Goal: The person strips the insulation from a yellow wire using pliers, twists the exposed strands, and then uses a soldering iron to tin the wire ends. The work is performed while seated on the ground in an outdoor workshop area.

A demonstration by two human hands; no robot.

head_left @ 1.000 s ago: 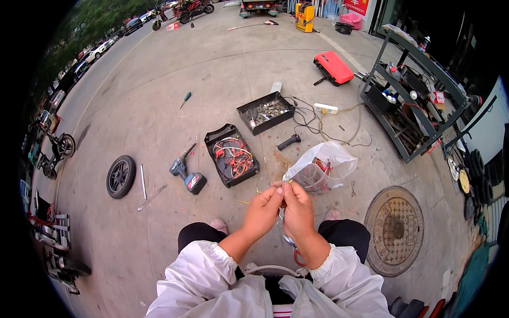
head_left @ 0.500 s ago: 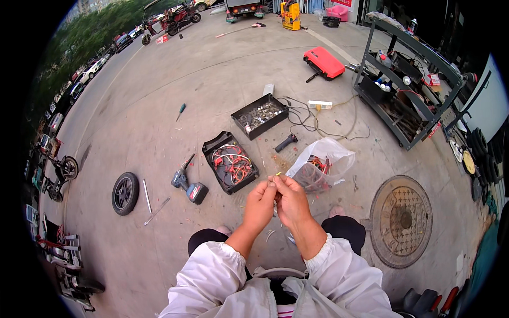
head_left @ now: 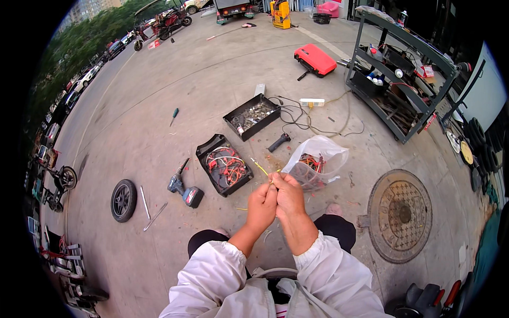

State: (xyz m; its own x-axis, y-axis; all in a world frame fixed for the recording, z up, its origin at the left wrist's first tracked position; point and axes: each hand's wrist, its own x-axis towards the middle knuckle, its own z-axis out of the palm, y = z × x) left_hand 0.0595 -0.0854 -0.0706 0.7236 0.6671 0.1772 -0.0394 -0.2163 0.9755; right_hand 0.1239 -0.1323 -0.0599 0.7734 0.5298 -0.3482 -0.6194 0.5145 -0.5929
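Head view, the clock centred on the hands with twelve pointing away from the person: the left hand (head_left: 262, 200) and the right hand (head_left: 289, 194) meet, fingers curled, thumbs and fingertips pinched together on a thin yellow wire (head_left: 260, 168), whose free length points toward eleven o'clock; its other end is hidden by the fingers. Judging from where I stand, the likeliest fault is a slip, caused by so thin a wire lying in so small a pinch; a sharp tug might also kink or break it. The free tip could snag on the black tray (head_left: 239, 185) of tangled wires at ten o'clock. At two o'clock a clear plastic bag (head_left: 336, 154) with more wires crowds the right hand; whether they touch cannot be told. Around these lie a cordless drill (head_left: 183, 189) at nine, a screwdriver (head_left: 174, 115) at ten, and a black handle grip (head_left: 279, 142) at twelve. Farther out, just before one, loops of dark cable (head_left: 298, 126) obstruct the ground beside a second tray (head_left: 261, 127) holding small metal parts.
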